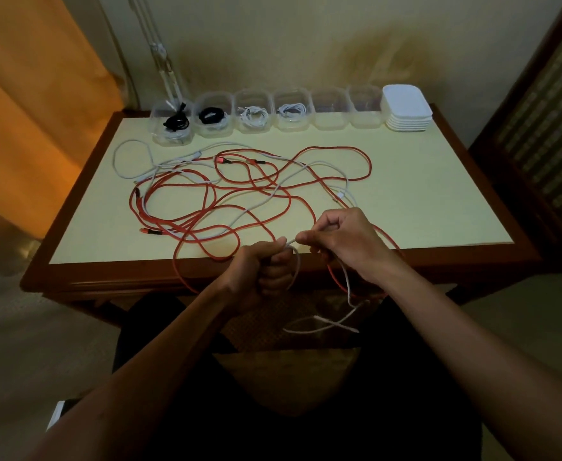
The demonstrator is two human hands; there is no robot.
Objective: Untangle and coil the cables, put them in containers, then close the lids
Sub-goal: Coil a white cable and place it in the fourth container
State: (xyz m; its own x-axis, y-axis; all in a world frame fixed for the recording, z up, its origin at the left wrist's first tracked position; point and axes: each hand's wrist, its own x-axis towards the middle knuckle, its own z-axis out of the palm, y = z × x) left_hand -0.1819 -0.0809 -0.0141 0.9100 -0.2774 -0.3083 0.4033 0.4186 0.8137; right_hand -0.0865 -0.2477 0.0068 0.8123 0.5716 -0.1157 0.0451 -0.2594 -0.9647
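The left hand (262,274) is held just in front of the near edge of the table (422,194), forearm reaching in from the lower left, its fingers curled into a fist round a white cable (294,261) that loops down beside its knuckles. Just to the right, the right hand (343,242) hovers over the table's near rim, wrist bent, thumb and forefinger pinching the same white cable where it leaves the left fist; the two hands are nearly touching. Below them the cable hangs off the table and crosses itself in a loose loop over the person's lap. On the pale tabletop behind the hands lies a tangle of red cables (239,191) mixed with more white cable, spreading from the left part of the top to right of the middle, with one red loop drooping over the near edge by the left hand. The right part of the top, beyond the tangle, is bare surface up to the dark wooden border. Along the far edge stands a row of clear containers (289,109): the two on the left hold black coils, the next two white coils, and the last two look empty. At the row's right end sits a stack of white lids (406,108).
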